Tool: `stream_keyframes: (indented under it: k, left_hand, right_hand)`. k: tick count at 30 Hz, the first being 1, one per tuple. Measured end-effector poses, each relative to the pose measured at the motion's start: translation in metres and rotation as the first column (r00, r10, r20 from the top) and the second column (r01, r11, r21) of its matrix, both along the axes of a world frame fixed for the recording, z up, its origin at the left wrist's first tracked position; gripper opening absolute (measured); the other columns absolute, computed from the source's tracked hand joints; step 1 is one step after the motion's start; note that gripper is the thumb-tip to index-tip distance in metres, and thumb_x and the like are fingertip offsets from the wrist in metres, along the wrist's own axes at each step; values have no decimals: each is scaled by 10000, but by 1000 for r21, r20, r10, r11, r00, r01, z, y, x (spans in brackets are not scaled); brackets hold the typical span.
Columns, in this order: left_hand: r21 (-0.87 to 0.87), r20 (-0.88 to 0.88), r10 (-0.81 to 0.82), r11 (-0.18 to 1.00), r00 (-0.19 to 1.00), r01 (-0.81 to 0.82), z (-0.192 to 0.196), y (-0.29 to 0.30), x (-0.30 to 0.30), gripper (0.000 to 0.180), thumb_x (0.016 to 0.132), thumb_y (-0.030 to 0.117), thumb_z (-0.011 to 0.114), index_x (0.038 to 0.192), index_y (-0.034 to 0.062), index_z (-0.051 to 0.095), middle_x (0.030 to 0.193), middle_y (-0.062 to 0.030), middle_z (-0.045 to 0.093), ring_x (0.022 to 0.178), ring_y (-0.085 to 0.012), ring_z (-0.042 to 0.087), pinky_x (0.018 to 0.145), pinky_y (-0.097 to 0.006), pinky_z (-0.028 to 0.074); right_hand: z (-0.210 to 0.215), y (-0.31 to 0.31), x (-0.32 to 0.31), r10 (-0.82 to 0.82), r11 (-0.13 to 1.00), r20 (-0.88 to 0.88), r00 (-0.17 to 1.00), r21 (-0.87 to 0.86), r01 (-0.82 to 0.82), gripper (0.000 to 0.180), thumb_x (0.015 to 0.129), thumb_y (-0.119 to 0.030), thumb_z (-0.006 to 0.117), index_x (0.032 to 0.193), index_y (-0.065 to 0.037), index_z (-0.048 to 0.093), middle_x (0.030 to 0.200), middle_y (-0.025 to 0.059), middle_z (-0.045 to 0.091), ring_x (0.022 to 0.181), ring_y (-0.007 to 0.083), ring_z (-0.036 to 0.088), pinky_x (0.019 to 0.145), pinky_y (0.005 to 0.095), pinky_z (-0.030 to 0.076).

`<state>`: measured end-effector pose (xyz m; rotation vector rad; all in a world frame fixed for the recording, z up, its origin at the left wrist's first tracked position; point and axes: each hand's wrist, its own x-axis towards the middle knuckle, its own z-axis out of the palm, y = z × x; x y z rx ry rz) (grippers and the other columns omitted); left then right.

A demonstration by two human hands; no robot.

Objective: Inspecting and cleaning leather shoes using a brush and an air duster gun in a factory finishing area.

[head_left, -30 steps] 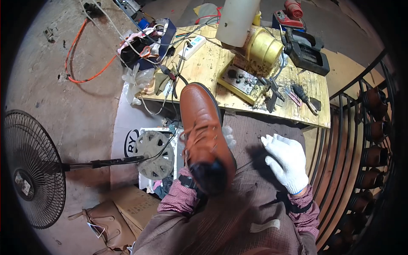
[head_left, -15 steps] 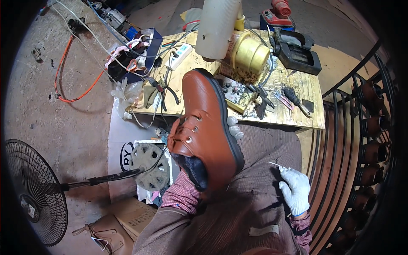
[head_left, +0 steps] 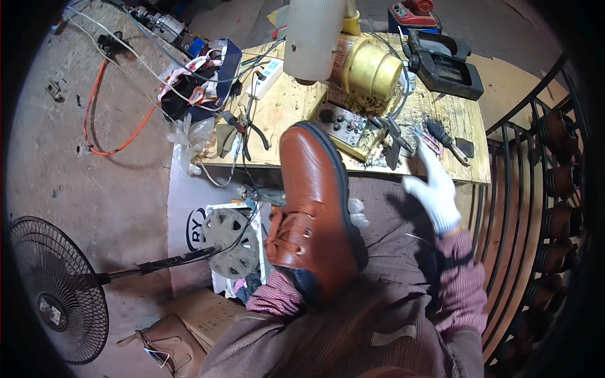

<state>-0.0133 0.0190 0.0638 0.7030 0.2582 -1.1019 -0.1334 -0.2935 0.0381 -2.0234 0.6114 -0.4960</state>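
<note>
Shoe sleeved over left hand — grip hidden; right hand released near pliers.

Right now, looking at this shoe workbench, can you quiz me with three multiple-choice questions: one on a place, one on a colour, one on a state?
1. Where does the fan lie?
A on the bench
B on the floor at the left
C on the railing

2. What colour is the shoe?
A black
B white
C brown

3. What is the gloved right hand doing?
A reaching open toward the tools
B gripping the shoe
C resting on the lap

Answers: B, it lies on the concrete; C, brown leather shows; A, fingers spread by the bench edge.
</note>
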Motion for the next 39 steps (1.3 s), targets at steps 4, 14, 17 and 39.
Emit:
stream_keyframes:
  k: [4, 14, 17, 39]
  left_hand:
    - [9, 27, -61, 998, 998, 61, -1, 1, -6, 544, 1100, 407, 454, 1446, -12, 474, 1218, -201, 653, 1201, -347, 634, 977, -480, 559]
    - [-42, 58, -149, 988, 987, 151, -11, 0, -4, 543, 1100, 405, 454, 1445, -13, 475, 1218, -200, 654, 1194, -347, 638, 979, -479, 559]
    - [-73, 49, -159, 984, 986, 162, -19, 0, -11, 542, 1101, 405, 454, 1445, -14, 475, 1218, -200, 654, 1192, -347, 640, 980, -479, 558]
    - [-152, -53, -161, 977, 986, 151, -34, -11, -31, 539, 1102, 400, 455, 1442, -18, 476, 1218, -198, 656, 1177, -347, 649, 986, -477, 557]
  right_hand:
    - [-18, -3, 59, -47, 866, 31, 998, 499, 25, 456, 866, -207, 786, 1261, -2, 688, 1082, 96, 747, 998, 195, 686, 924, 318, 531]
    - [29, 26, 33, -212, 598, 307, 928, 792, -125, 280, 954, -214, 702, 1137, -5, 739, 944, 49, 739, 816, 122, 642, 752, 268, 512]
    - [75, 36, -15, -18, 565, 221, 975, 807, -173, 351, 980, -224, 659, 1216, 27, 719, 1032, 68, 775, 823, 80, 654, 747, 232, 524]
    - [70, 107, -54, 215, 870, 270, 938, -491, -58, 205, 770, -203, 863, 871, -81, 733, 792, 87, 679, 753, 321, 664, 743, 435, 520]
